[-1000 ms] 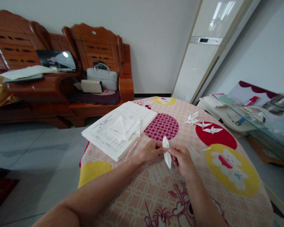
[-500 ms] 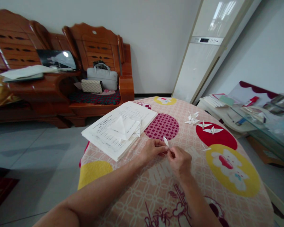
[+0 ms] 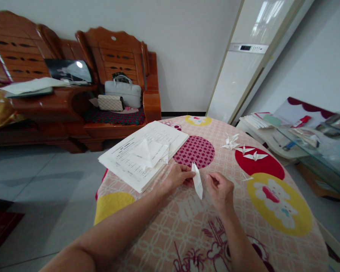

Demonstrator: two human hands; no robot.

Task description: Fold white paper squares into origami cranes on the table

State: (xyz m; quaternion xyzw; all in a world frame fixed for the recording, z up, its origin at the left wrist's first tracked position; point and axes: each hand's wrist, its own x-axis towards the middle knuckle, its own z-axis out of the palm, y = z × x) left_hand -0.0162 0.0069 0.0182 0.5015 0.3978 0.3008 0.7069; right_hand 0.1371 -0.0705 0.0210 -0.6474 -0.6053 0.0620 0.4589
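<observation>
A narrow, pointed piece of folded white paper (image 3: 197,182) stands tilted above the patterned tablecloth. My left hand (image 3: 179,176) pinches it along its left edge between thumb and fingers. Just to its right, my right hand (image 3: 220,189) is apart from the paper, with its fingers curled in and thumb against them; whether anything tiny is between them is hidden. Several folded paper cranes (image 3: 255,156) lie on the right of the table, by the red circle. A thin folded paper scrap (image 3: 247,177) rests nearer to my right hand.
A stack of printed sheets (image 3: 124,166) lies at the table's left, with a folded paper triangle (image 3: 144,153) on it. Behind are a wooden chair (image 3: 110,53) with bags (image 3: 123,92) and a tall white cabinet-like unit (image 3: 238,75). A glass-topped side table (image 3: 314,151) stands right.
My right hand has let go of the folded paper and moved slightly right. The paper, held in my left hand, now shows its long face, pointing down toward me.
</observation>
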